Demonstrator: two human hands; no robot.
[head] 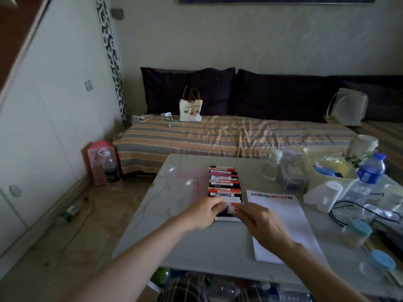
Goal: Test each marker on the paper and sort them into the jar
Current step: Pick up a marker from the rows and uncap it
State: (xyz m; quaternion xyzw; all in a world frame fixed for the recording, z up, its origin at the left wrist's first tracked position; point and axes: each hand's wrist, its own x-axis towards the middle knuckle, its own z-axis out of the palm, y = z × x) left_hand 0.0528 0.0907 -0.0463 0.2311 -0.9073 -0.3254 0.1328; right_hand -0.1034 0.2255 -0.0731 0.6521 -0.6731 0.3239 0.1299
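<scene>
The left hand (204, 211) and the right hand (258, 222) are bare, without rings, watch or gloves, both forearms are uncovered with no sleeve visible, and dark plaid cloth appears at the lap.

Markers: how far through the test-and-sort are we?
Some testing is done: the paper has a row of colored marks along its top edge. In hand: the left hand and right hand hold a blue-and-white marker at the near end of the row of markers. Left: that row; the clear jar looks empty.
</scene>
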